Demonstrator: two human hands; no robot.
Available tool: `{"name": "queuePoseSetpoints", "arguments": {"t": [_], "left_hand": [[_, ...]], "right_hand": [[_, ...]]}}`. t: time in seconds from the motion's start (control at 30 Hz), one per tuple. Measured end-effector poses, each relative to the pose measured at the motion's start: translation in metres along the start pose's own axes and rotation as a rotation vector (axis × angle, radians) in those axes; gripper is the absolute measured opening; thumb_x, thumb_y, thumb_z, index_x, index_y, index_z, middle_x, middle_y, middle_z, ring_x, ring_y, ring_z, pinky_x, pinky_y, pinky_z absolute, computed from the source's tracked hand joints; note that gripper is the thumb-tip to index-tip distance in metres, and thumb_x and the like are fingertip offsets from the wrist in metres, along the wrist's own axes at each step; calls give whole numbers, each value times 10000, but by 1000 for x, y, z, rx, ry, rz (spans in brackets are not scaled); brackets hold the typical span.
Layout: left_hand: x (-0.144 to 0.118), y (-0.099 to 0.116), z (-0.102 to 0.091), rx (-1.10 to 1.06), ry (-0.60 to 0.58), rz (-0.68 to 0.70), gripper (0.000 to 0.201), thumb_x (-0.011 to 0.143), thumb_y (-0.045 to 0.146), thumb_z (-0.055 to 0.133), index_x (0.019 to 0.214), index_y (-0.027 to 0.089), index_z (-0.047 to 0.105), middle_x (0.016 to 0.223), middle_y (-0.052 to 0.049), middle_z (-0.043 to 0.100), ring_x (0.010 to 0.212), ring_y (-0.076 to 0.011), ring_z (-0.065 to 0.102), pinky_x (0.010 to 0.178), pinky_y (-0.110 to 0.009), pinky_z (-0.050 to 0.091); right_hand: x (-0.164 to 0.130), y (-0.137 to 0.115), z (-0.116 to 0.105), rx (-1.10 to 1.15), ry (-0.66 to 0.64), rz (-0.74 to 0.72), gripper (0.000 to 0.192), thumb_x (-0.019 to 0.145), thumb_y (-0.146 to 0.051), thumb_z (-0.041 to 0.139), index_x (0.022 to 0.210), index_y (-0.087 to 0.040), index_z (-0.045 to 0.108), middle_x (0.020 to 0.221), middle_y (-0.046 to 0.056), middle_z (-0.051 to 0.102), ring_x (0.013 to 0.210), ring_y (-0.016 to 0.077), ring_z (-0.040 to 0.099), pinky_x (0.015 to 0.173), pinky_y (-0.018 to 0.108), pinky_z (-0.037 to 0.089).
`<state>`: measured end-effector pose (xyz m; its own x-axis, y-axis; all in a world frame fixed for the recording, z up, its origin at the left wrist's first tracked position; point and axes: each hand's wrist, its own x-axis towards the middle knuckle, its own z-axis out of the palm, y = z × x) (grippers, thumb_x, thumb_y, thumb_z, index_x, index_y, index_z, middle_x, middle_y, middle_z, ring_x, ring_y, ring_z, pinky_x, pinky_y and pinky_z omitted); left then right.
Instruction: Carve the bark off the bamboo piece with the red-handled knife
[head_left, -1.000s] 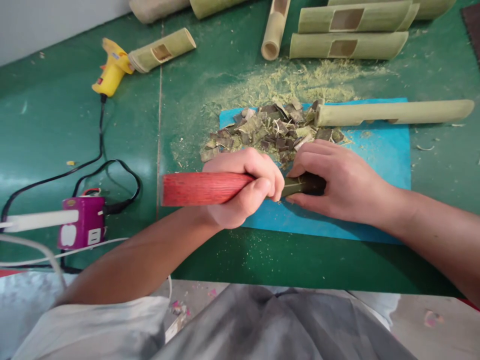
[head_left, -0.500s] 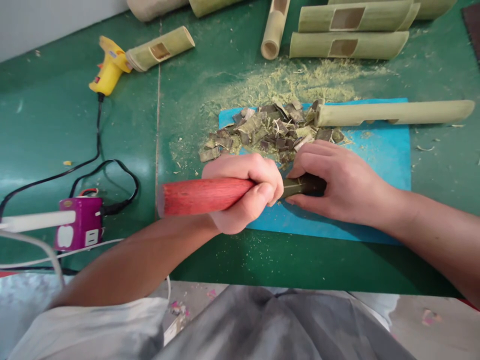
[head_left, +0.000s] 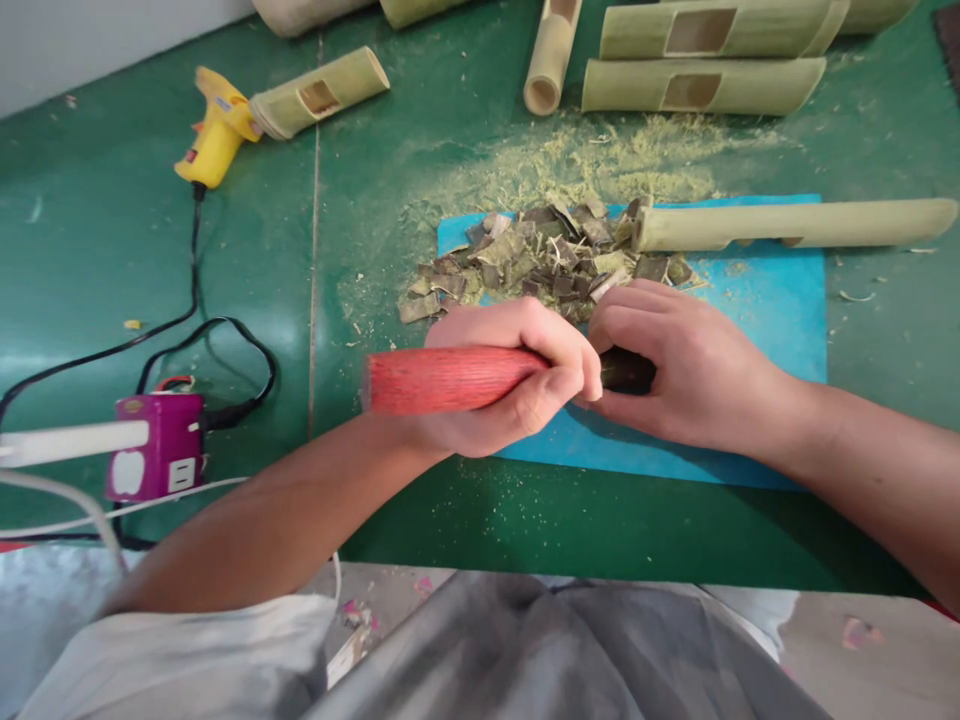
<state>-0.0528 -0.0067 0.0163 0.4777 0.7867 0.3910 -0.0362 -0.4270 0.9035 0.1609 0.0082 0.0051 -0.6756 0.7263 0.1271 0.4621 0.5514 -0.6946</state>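
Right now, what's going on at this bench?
A person sits at a green table. The left hand grips a red-handled tool; the right hand covers a dark piece at the tool's front end, over a blue mat. A pile of bamboo chips and a long bamboo tube lie on the mat. Cut bamboo sections, a yellow glue gun and a purple power strip lie around.
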Motion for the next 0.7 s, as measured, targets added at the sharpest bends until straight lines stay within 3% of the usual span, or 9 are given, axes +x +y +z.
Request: {"name": "queuePoseSetpoints", "arguments": {"t": [0.23,0.43,0.57,0.7], "left_hand": [[6,14,0,110,-100,-19,194,935,146,582,744,179,569,686,3,664,610,-91,643,599,-213,512],[0,16,1,75,-40,-24,278,935,279,606,676,207,535,582,11,607,491,-89,537,498,-239,444],[-5,5,2,-46,82,-3,262,948,321,643,726,192,588,647,5,671,545,-86,608,533,-216,495],[-2,0,1,-128,18,-17,235,975,340,657,818,165,648,793,-25,761,649,-75,685,650,-191,571]], "right_hand": [[0,-2,0,-8,-1,4,172,790,-241,703,794,-225,532,803,25,578,786,190,513,719,338,386],[-2,-1,-1,-6,-22,1,139,825,-298,686,837,-213,577,885,65,637,850,225,551,732,363,412],[-2,-1,-1,-4,-15,-9,130,827,-284,692,841,-220,580,891,60,644,857,222,551,743,358,419],[-2,-2,1,-11,9,-20,146,819,-254,693,809,-223,550,830,38,614,795,193,506,721,338,394]]}}
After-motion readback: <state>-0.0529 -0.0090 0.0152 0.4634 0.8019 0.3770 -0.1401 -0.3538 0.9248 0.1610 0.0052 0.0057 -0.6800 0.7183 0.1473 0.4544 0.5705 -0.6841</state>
